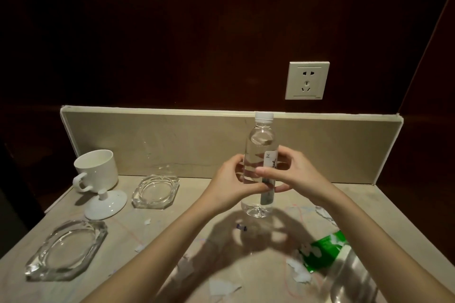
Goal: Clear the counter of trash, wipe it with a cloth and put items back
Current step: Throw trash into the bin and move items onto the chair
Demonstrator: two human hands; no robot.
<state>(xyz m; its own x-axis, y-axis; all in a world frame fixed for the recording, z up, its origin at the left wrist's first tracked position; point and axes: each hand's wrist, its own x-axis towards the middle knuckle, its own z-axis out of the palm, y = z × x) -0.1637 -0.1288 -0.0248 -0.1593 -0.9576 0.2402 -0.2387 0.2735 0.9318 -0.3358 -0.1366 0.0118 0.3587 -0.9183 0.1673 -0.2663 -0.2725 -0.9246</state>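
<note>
A clear water bottle (261, 140) with a white cap stays upright above the beige counter (197, 229), held between both hands. My left hand (229, 179) grips its left side and my right hand (293, 172) wraps the labelled right side, fingers curled round it. White paper scraps (221, 286) and a torn green wrapper (322, 251) lie scattered on the counter near me.
A white mug (97, 170) and its lid (105, 204) stand at the back left. Two glass ashtrays (156, 192) (67, 249) sit left of centre. A second clear bottle (349, 278) lies at the lower right. A wall socket (307, 80) is above the backsplash.
</note>
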